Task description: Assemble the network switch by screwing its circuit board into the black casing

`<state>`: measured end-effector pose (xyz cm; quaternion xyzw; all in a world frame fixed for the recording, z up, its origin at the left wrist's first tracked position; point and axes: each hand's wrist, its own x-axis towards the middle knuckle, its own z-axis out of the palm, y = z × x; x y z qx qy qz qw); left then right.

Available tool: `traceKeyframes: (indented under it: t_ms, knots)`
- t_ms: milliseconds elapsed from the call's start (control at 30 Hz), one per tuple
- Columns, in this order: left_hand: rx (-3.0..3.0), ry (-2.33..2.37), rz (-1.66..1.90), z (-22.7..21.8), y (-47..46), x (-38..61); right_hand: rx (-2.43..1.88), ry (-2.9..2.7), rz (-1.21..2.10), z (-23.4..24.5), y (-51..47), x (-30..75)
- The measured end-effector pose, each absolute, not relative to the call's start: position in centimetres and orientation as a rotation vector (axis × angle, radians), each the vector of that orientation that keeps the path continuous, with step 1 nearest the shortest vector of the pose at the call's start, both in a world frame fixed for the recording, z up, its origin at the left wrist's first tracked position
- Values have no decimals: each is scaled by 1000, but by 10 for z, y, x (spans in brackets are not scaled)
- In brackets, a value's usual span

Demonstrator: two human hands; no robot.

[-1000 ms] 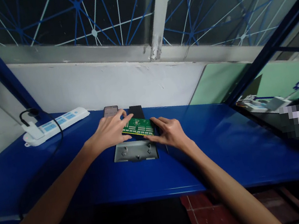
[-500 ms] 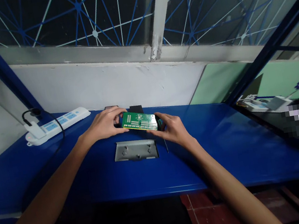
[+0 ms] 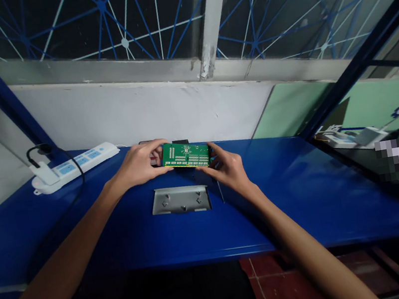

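Between my two hands a green circuit board (image 3: 186,155) is held up above the blue table, its flat face tilted toward me. My left hand (image 3: 141,164) grips its left end, thumb at the lower edge and fingers at the upper. The right end is pinched the same way by my right hand (image 3: 228,166). Below the board, a grey metal plate (image 3: 181,200) with small posts and raised edges lies on the table. A thin rod-like tool (image 3: 221,192) rests beside the plate, partly hidden behind my right hand.
A white power strip (image 3: 77,166) with a plugged-in black cable lies at the back left of the blue table (image 3: 297,194). Dark items (image 3: 180,142) sit behind the board near the wall. Blue frame posts rise on both sides, with another cluttered surface at the right.
The circuit board has been raised slightly and tilted, so the glare on its right end is gone. Both hands keep their grip, and the metal plate stays in place.
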<state>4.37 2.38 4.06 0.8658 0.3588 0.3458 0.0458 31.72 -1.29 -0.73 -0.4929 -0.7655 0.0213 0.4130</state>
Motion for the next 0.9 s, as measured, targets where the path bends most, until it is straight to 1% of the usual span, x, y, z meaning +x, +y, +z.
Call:
traceKeyframes:
  t_ms: [300, 533, 667, 900]
  knots:
    - [2645, 1144, 950, 37, 29, 41, -1226, -1928, -109, 0, -22, 312]
    - [2271, 955, 861, 37, 34, 40, -1193, -1837, -50, 6, -25, 310]
    - [2135, 917, 808, 37, 35, 43, -1211, -1720, 93, 9, -25, 309]
    - [2020, 960, 783, 36, 32, 50, -1161, -1558, 609, 9, -22, 306]
